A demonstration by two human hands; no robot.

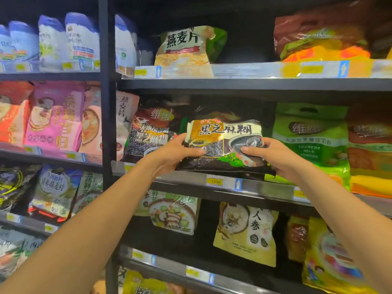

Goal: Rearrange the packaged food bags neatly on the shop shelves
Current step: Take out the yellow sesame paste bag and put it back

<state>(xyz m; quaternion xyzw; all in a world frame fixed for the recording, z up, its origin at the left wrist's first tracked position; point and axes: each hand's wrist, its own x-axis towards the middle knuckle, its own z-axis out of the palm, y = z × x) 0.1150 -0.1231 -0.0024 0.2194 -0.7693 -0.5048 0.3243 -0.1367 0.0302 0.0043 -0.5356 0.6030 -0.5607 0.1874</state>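
Left hand [176, 154] and right hand [274, 155] grip black bag [224, 136] between them, perhaps touching shelf [267, 187]

I count two hands: the left hand [176, 153] and the right hand [273, 155]. Glossy black sesame-paste bags come to two, the near black bag [224, 145] and a second dark bag [148, 134] left of it. There is one bright green handled bag [309, 136] at right and one cream oat-flake bag [182, 52] above.

1. A yellow price label [214, 181] sits on the clear edge strip [265, 188] at mid-height.
2. A blue arrow sticker [238, 184] stands just beside it.
3. A dark upright post [105, 102] runs from top to bottom.
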